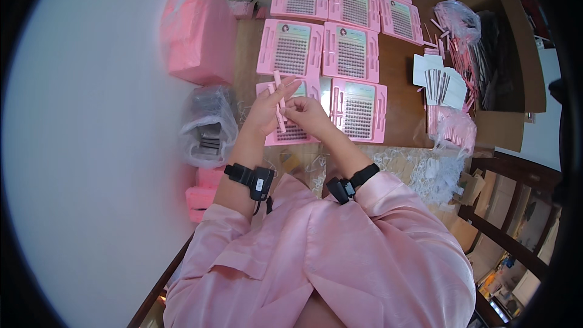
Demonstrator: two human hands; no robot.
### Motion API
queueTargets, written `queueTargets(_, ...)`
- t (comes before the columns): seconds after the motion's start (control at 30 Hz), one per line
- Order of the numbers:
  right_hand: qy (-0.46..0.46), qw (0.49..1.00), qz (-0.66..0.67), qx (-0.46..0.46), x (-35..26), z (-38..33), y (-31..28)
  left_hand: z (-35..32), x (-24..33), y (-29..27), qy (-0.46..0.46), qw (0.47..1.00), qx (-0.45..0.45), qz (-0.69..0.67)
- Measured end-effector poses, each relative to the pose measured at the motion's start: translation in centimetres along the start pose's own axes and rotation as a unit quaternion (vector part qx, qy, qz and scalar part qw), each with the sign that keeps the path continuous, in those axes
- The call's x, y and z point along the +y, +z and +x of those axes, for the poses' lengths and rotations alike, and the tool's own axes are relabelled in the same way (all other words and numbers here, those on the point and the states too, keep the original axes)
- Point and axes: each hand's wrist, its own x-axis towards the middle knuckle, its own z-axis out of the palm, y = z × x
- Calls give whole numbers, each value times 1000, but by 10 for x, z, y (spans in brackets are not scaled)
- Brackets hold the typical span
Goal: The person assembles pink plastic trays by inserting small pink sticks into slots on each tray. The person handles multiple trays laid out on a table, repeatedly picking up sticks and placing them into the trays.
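My left hand [262,114] is closed around slim pink tubes [277,78], which stand out above and below its fingers. My right hand [308,115] meets it from the right, thumb and fingertips pinched at the side of the tube. Exactly what lies between those fingertips is partly hidden. Beneath both hands lies a pink tray of false lash clusters [291,136], largely covered by them. Just right of it is another pink lash tray [358,112], its side slots in view.
More pink lash trays [290,48] fill the table [401,112] in rows. At the right are white cards [446,82], pink tubes in bags and a cardboard box [507,127]. A pink wrapped stack [203,30] and a plastic bag [209,124] stand by the left wall.
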Motion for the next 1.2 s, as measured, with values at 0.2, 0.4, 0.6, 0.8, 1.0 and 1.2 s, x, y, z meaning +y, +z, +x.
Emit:
queueTargets(0.2,-30,983,-113,142,8,26,-74,65,-16,30,-18,939,120,321)
queueTargets(0.4,65,990,63,111,6,102,-155,157,-19,44,123,767,190,600)
queueTargets(0.6,113,959,169,197,6,126,-157,214,-19,47,64,705,227,669)
queueTargets(0.8,49,948,-8,313,12,118,-142,241,-23,54,45,657,248,711)
queueTargets(1.0,-18,914,-255,314,18,120,-151,250,-25,46,69,611,238,752)
queueTargets(1.2,-13,974,-64,216,-7,107,-160,237,-24,55,92,778,240,573)
